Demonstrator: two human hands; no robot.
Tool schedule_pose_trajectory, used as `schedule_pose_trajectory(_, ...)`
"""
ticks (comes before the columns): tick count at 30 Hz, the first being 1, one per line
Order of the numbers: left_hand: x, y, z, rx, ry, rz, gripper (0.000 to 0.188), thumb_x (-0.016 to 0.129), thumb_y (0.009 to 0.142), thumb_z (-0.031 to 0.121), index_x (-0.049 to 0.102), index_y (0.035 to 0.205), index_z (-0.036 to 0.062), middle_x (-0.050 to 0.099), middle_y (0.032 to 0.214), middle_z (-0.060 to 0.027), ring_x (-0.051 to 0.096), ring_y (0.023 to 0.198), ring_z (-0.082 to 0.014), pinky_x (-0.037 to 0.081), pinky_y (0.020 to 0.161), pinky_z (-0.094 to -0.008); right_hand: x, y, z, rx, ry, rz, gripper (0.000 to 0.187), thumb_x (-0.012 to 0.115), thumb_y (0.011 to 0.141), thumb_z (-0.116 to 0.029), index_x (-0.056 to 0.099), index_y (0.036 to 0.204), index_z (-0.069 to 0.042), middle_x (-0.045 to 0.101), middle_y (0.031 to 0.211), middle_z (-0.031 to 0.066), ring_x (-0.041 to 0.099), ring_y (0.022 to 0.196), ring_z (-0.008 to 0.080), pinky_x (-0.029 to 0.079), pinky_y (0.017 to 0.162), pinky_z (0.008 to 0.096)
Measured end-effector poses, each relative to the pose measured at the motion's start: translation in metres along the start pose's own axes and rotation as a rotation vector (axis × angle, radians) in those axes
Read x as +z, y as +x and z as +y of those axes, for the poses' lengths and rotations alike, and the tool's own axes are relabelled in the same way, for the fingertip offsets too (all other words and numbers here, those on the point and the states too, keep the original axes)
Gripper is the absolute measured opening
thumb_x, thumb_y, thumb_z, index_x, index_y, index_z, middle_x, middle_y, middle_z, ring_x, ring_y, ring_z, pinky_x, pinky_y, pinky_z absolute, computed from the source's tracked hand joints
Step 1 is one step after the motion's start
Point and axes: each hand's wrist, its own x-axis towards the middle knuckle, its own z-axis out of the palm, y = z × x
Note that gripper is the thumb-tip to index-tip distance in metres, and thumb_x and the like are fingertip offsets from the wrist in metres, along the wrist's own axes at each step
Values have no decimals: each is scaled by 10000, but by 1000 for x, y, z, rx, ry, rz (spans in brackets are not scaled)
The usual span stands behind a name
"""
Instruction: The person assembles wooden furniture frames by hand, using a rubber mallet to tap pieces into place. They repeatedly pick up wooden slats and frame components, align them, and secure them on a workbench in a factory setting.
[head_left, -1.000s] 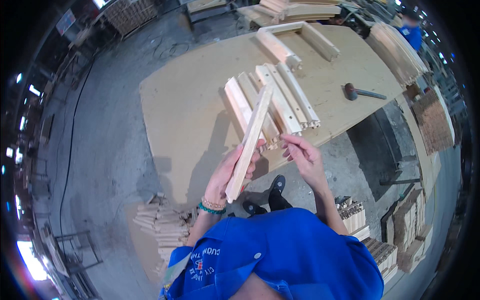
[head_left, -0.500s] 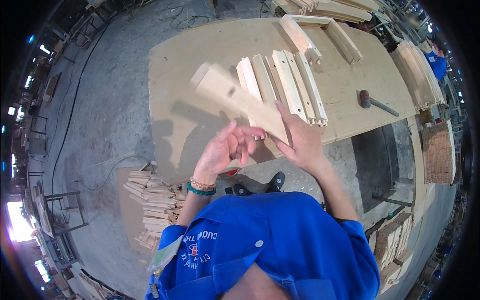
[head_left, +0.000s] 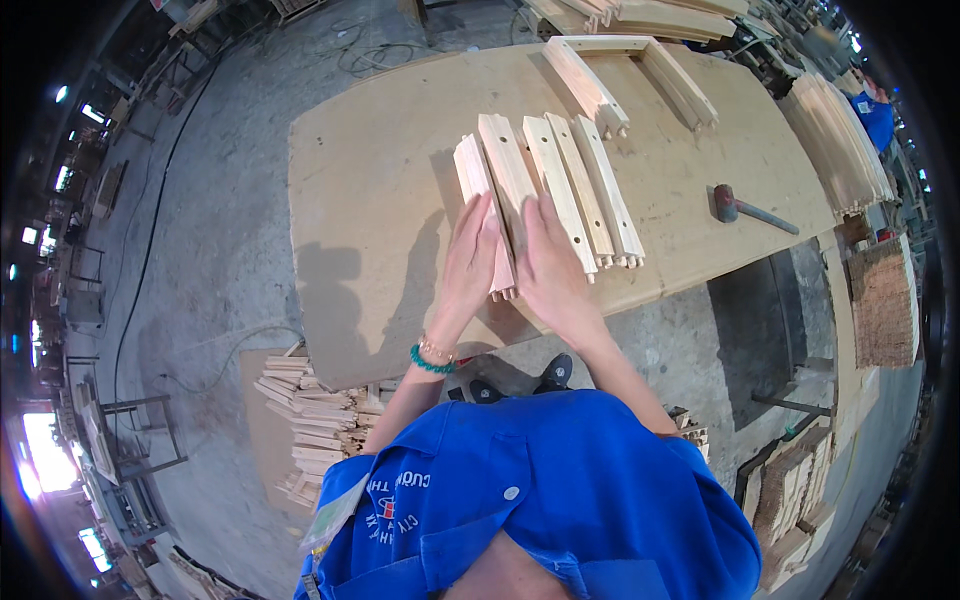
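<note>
Pale wooden rails with dowel-like pegs at their near ends lie side by side on the board-topped table point(head_left: 370, 130). My left hand point(head_left: 466, 262) rests along the leftmost rail point(head_left: 472, 165), its fingers stretched out along the rail's left side. Over the lower part of the neighbouring rail point(head_left: 500, 150) lies my right hand point(head_left: 550, 268), fingers straight and pointing away from me. The hands face each other with these rails between them; their palms' contact is partly hidden. Right of them are several more rails point(head_left: 568, 190), with dark holes in their faces.
A three-sided wooden frame point(head_left: 600, 46) lies at the table's far side. A mallet point(head_left: 726, 204) rests at the right. Stacked wood pieces point(head_left: 310, 420) are on the floor at left, with more stacks point(head_left: 835, 150) beyond the table's right edge. Another person in blue point(head_left: 874, 120) is far right.
The wooden piece that my right hand held tilted above the table now lies in the row. Both hands have come down onto the left rails, and the left hand has moved up beside the right.
</note>
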Motion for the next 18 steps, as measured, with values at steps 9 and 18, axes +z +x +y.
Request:
schedule_pose_trajectory(9,29,19,-62,-47,-78,-38,678,282,1018,437,102,1510,6,19,1589,-177,-14,1475,-273,48,1189,-364,69,15,22,-89,-194,115,519,445,909,-80,315,1352,157,287,1429,365,278,1361,467,237,1140,493)
schedule_pose_trajectory(18,26,12,-78,-70,-160,-31,657,318,1022,408,98,1519,41,6,1594,-156,-12,1475,-262,77,1187,-360,55,7,6,-65,-321,79,533,509,910,-151,367,1369,82,307,1454,306,296,1366,429,241,1129,499)
